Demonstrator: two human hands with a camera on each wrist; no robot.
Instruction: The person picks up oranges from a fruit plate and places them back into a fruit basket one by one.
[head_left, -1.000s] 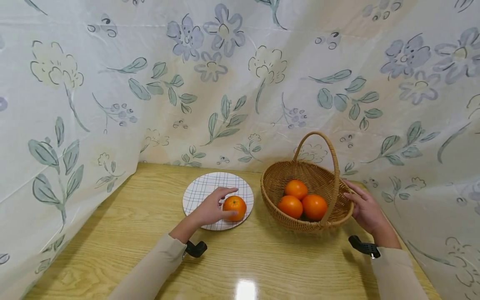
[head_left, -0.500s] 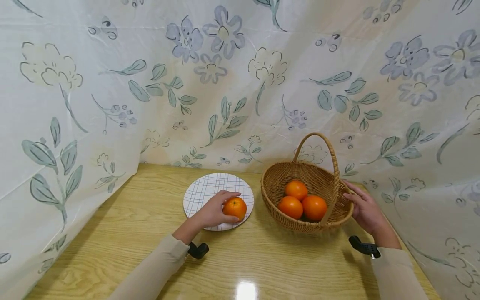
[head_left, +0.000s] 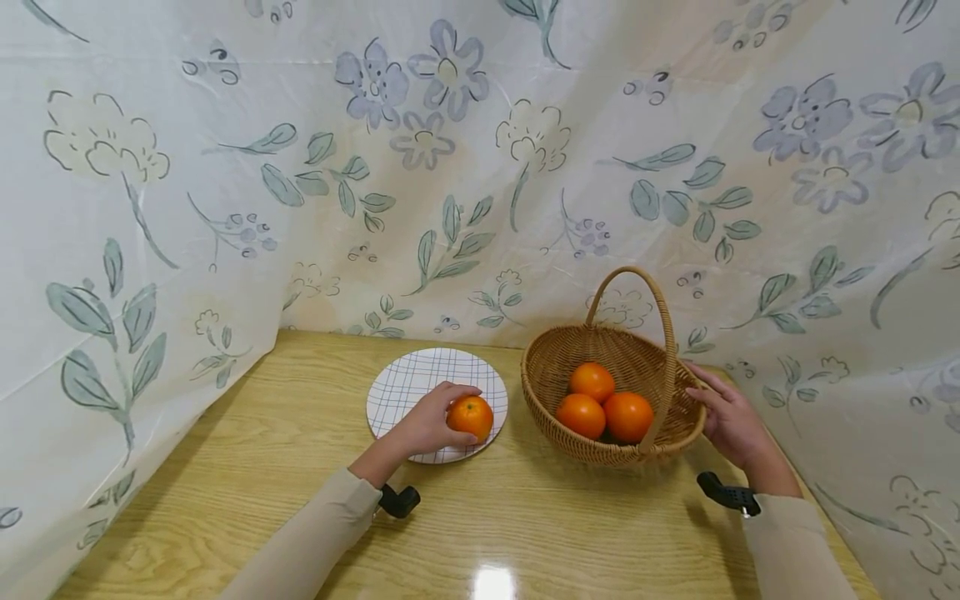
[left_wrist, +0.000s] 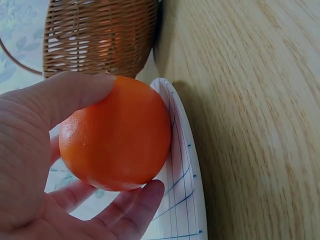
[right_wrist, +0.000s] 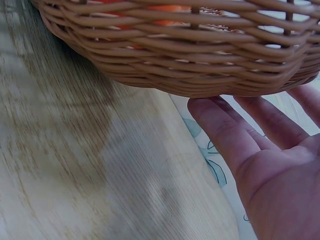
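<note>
My left hand (head_left: 435, 421) grips an orange (head_left: 471, 418) at the right side of a white plate with a blue grid (head_left: 408, 387). In the left wrist view the thumb lies along one side of the orange (left_wrist: 120, 140) and the fingertips touch the other side. The orange is close against the plate's surface (left_wrist: 172, 200); whether it touches is not clear. At the right, my right hand (head_left: 735, 421) touches the side of a wicker basket (head_left: 547, 417) with fairly straight fingers. The right wrist view shows the fingertips (right_wrist: 200, 106) against the weave (right_wrist: 200, 75).
Three oranges (head_left: 592, 381) lie together inside the basket, whose tall handle (head_left: 633, 271) arches above them. Everything stands on a wooden table (head_left: 450, 525). A floral cloth (head_left: 450, 208) hangs behind and along both sides.
My left fingers and thumb have closed in around the orange on the plate. The right hand and the basket have stayed in place.
</note>
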